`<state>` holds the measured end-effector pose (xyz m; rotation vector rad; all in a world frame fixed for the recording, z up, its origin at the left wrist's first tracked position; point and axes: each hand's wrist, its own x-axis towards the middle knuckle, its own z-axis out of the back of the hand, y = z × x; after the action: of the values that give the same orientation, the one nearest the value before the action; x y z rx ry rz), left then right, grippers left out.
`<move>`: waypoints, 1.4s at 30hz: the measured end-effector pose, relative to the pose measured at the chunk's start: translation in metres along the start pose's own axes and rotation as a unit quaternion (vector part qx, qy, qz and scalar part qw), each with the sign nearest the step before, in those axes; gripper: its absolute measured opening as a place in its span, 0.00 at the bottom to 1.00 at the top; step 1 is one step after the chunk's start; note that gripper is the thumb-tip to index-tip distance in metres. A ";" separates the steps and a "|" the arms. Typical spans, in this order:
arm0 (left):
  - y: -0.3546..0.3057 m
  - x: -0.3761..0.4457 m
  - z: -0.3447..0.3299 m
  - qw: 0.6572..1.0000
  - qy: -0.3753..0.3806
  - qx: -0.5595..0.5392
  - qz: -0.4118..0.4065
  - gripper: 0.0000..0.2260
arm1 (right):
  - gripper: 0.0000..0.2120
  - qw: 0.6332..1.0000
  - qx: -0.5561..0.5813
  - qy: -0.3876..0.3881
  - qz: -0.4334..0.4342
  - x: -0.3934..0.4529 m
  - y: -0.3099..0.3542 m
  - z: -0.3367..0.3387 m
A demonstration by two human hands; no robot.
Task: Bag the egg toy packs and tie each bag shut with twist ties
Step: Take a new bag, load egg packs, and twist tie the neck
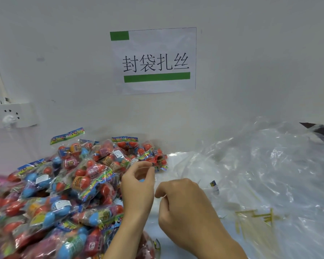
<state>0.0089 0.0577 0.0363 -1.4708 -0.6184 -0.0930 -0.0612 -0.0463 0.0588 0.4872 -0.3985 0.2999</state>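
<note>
Where the wall [251, 53] fills the upper half of the view, a paper sign [153, 60] with green bars is fixed at centre and a white socket strip [13, 114] sits at the left edge. Clear plastic bags [269, 165] cover the right side of the bench; their edges blend together and single bags cannot be separated. A heap of egg toy packs [64, 184] fills the left side and is cut off by the left and bottom edges. Yellow twist ties [258, 215] lie loose on the plastic, right of the right hand, and are blurred. The left hand [138, 186] is raised just right of the heap, thumb and forefinger brought together at a pack's edge; whether they actually pinch it cannot be told. The right hand [183, 206] is loosely curled, back toward the camera, so its grasp is hidden. Both forearms are cut off at the bottom.
</note>
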 end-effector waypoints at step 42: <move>-0.019 -0.012 -0.006 0.973 0.015 0.029 -0.229 0.07 | 0.12 0.895 0.425 -0.069 -0.117 0.015 -0.020 -0.028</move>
<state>-0.0076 0.0461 0.0481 -1.2456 -0.9199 -0.4527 -0.0326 -0.0460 0.0352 1.4164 -0.3276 0.1926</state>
